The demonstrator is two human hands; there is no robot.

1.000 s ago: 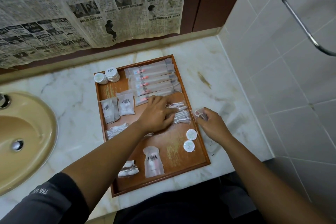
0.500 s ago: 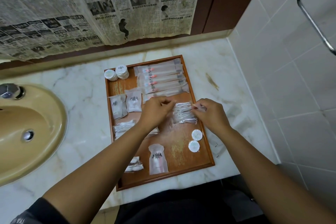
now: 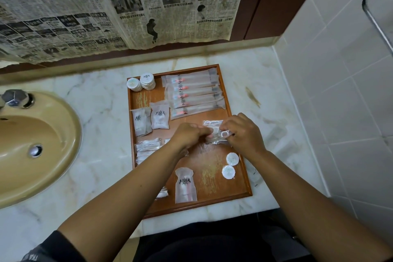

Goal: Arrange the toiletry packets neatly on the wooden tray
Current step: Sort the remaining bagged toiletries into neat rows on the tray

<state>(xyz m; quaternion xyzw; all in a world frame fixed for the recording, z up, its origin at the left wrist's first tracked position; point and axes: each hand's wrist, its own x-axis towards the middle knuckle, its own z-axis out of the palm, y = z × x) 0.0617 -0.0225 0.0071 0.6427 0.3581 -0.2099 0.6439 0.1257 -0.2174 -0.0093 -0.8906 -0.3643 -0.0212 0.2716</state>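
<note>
The wooden tray (image 3: 214, 200) lies on the marble counter. My left hand (image 3: 188, 136) and my right hand (image 3: 242, 132) meet over its right middle, both pinching a small stack of clear floss-pick packets (image 3: 214, 134). Long toothbrush packets (image 3: 193, 95) are stacked at the tray's top right. Round white packets (image 3: 141, 83) sit top left, two white pouches (image 3: 151, 119) below them. Cotton-swab packets (image 3: 146, 149) lie at the left edge. A single pouch (image 3: 185, 185), two round packets (image 3: 230, 165) and another clear packet (image 3: 162, 193) lie near the front.
A beige sink (image 3: 32, 144) with a tap (image 3: 16, 97) is to the left. Newspaper (image 3: 106, 6) hangs on the wall behind. A tiled wall (image 3: 340, 91) with a metal rail (image 3: 378, 19) is on the right. A clear packet (image 3: 254, 174) lies on the counter beside the tray's right rim.
My right hand came from the counter beside the tray onto the tray with a clear packet. My left hand drew the clear packets together, and both hands now hold the stack.
</note>
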